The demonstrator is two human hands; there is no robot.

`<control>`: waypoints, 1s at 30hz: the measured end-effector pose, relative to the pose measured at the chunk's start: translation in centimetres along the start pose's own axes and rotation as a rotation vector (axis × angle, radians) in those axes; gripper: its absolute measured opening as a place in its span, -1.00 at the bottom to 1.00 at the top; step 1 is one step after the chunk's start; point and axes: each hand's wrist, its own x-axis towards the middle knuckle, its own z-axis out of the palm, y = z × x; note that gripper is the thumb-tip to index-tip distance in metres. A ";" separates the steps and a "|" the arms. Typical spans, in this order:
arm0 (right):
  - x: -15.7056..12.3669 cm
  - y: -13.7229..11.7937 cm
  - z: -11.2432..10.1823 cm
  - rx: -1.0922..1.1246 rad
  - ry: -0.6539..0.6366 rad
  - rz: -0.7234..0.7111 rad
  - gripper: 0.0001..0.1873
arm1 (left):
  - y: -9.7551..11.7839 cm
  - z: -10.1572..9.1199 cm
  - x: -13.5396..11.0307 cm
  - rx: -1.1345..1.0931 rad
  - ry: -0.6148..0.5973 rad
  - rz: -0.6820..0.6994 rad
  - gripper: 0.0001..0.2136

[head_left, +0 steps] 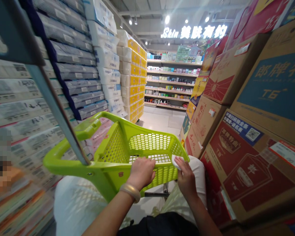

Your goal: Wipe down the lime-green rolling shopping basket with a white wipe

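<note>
A lime-green plastic shopping basket cart (147, 175) stands sideways between my knees, its perforated basket bare inside where I can see it. My left hand (142, 172), with a gold bangle (130, 192) at the wrist, is closed over the near rim of the basket. At the right end of that rim, my right hand (186, 177) presses a folded white cloth or tissue (177, 161) against the green plastic. I cannot tell cloth from tissue. A grey pull handle (56, 98) rises from the cart's left end.
Stacked tissue packs (131, 75) line the left side. Cardboard boxes (245, 164) are piled high close on my right. Beyond the basket, a tiled aisle (159, 119) leads to shelves (172, 74) of small products. A blurred stack (27, 203) is at lower left.
</note>
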 end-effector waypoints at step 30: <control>0.2 -4.2 0.9 0.014 -0.133 -0.096 -0.47 | -0.1 0.4 -0.3 -0.002 0.037 0.024 -0.85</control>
